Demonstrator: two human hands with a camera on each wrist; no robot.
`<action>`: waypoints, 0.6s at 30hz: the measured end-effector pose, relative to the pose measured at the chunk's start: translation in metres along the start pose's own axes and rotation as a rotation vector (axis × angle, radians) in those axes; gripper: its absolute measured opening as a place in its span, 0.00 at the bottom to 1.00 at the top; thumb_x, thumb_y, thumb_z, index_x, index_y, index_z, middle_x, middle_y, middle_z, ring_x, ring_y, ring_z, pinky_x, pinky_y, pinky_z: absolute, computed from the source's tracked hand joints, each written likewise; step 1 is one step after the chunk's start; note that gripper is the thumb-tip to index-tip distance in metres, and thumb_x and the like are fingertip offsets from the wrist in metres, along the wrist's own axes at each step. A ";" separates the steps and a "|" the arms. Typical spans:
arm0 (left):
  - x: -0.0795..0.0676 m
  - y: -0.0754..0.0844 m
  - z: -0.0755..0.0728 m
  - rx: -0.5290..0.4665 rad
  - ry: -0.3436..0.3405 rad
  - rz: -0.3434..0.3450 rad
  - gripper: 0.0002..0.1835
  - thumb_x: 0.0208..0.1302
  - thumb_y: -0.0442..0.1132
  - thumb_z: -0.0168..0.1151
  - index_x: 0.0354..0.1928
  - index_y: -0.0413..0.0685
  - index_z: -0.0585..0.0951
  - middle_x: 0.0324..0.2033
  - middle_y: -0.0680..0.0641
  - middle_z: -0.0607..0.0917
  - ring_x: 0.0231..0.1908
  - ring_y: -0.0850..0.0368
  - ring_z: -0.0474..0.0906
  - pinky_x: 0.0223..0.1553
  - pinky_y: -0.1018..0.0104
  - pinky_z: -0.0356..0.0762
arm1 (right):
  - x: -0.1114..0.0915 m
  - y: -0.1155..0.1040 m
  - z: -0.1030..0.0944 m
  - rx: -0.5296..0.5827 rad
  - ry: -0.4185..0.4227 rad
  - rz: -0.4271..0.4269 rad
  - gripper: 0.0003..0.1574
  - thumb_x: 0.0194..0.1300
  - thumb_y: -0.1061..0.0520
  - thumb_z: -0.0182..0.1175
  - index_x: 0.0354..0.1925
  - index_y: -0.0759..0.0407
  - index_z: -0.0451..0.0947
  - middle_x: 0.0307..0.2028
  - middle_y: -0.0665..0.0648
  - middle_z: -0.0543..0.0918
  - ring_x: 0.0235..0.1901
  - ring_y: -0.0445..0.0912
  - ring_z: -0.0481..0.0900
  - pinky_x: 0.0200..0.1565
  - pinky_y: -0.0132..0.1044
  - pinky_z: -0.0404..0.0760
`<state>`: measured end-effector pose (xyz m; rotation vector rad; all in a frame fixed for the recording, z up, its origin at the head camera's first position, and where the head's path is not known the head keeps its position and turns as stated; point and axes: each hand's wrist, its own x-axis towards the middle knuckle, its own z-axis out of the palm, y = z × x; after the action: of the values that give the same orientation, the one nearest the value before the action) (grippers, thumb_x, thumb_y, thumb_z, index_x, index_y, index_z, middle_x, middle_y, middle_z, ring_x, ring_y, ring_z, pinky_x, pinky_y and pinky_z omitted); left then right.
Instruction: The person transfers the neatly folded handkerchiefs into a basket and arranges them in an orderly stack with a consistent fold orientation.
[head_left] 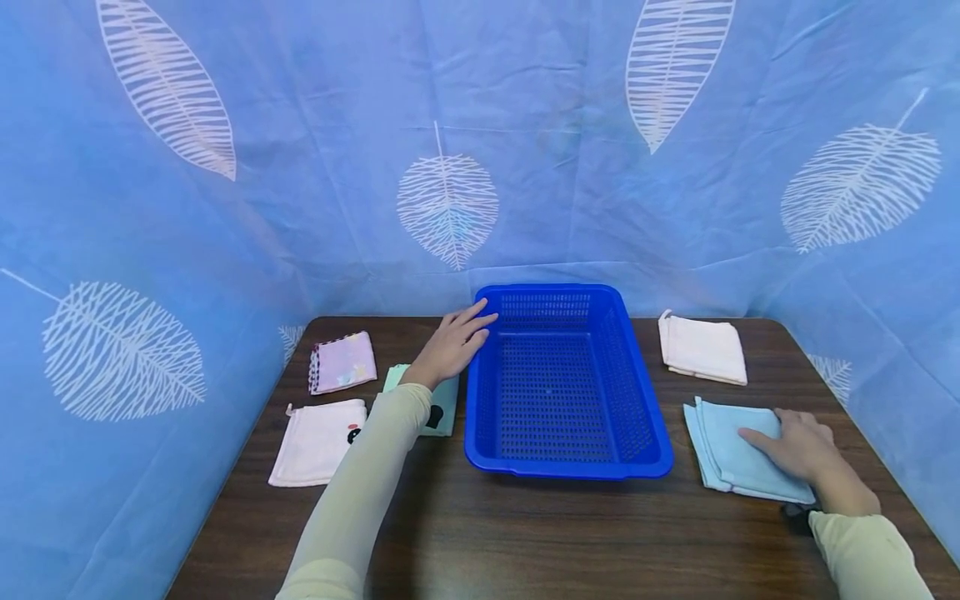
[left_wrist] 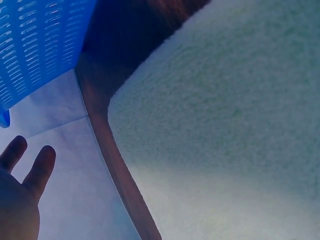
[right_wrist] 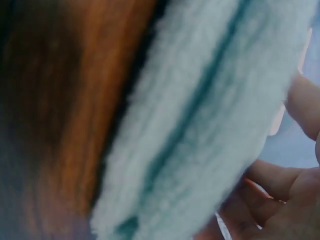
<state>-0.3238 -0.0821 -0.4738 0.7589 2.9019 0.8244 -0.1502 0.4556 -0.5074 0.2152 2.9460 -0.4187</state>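
Observation:
In the head view, my left hand (head_left: 453,346) reaches over the upper left rim of a blue perforated plastic basket (head_left: 570,468), its fingers spread and straight. The left wrist view shows two of its fingertips (left_wrist: 42,160) near the basket (left_wrist: 40,50). Under that forearm lies a green folded towel (head_left: 442,408) with a black spot, partly hidden. To the right, my right hand (head_left: 806,450) is over a light blue folded towel (head_left: 738,446), thumb extended across its top, other fingers loosely bent at its right edge. The right wrist view shows this towel (right_wrist: 200,125) edge-on.
A pink folded towel (head_left: 701,350) lies behind the light blue one. On the left are a lilac patterned cloth (head_left: 345,364) and a white towel (head_left: 315,442), partly covered by my left sleeve. The brown wooden table (head_left: 540,533) backs onto a blue leaf-print curtain (head_left: 337,208).

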 end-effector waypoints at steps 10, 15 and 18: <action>0.003 0.002 0.000 0.017 0.000 0.007 0.27 0.81 0.60 0.33 0.77 0.74 0.62 0.81 0.65 0.49 0.80 0.45 0.50 0.77 0.35 0.54 | -0.010 -0.003 -0.011 0.026 -0.093 0.142 0.69 0.72 0.24 0.46 0.67 0.91 0.51 0.57 0.91 0.61 0.54 0.79 0.54 0.53 0.73 0.61; 0.002 0.001 0.000 0.023 -0.012 0.014 0.28 0.80 0.62 0.30 0.78 0.76 0.60 0.81 0.66 0.48 0.81 0.45 0.50 0.77 0.36 0.54 | -0.013 0.000 -0.011 0.031 -0.118 0.157 0.65 0.72 0.27 0.48 0.65 0.91 0.54 0.57 0.90 0.63 0.55 0.79 0.53 0.54 0.73 0.60; 0.002 0.001 0.000 0.023 -0.017 0.014 0.28 0.80 0.63 0.30 0.78 0.76 0.60 0.81 0.66 0.47 0.81 0.45 0.49 0.77 0.36 0.54 | -0.015 0.000 -0.011 0.038 -0.117 0.169 0.63 0.71 0.29 0.52 0.63 0.90 0.58 0.58 0.89 0.65 0.55 0.80 0.55 0.55 0.73 0.60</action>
<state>-0.3253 -0.0803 -0.4727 0.7846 2.8998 0.7830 -0.1367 0.4569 -0.4943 0.4253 2.7803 -0.4469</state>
